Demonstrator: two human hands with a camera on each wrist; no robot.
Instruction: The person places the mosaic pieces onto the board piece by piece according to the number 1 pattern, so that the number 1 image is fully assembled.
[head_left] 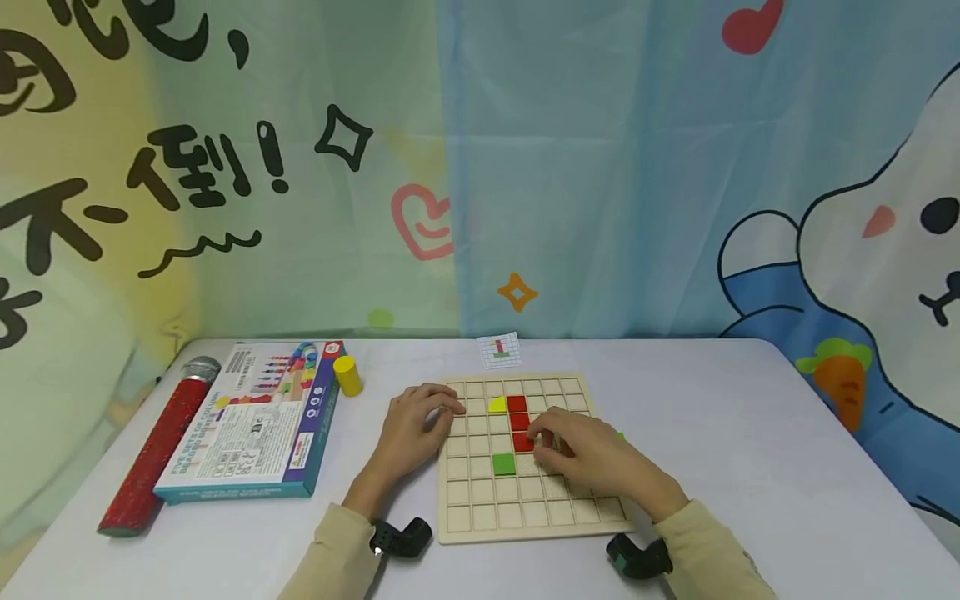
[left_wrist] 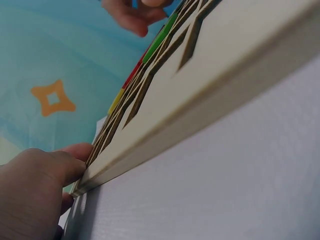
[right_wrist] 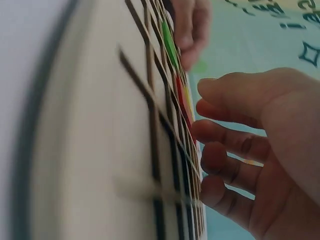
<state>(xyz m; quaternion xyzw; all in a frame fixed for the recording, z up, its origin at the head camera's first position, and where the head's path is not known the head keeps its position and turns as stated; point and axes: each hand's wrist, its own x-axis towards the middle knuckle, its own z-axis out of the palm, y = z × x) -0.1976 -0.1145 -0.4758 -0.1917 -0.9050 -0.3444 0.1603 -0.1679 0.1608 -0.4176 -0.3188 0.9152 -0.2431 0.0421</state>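
A wooden grid board [head_left: 536, 514] lies on the table with square cells. Three red tiles [head_left: 517, 404] form a column in it, a yellow tile [head_left: 497, 405] sits left of the top one, and a green tile [head_left: 504, 464] lies lower down. My left hand [head_left: 412, 425] holds the board's left edge, thumb and fingers at its rim in the left wrist view. Over the board's right part hovers my right hand [head_left: 592, 450], its fingers loosely bent beside the lowest red tile. No piece shows between those fingers [right_wrist: 214, 157] in the right wrist view.
Behind the board lies a small pattern card [head_left: 498, 350]. To the left are a printed game box [head_left: 240, 425], a yellow cylinder [head_left: 347, 376] and a red tube with a silver end [head_left: 161, 450]. A bit of green [head_left: 621, 436] peeks out behind my right hand.
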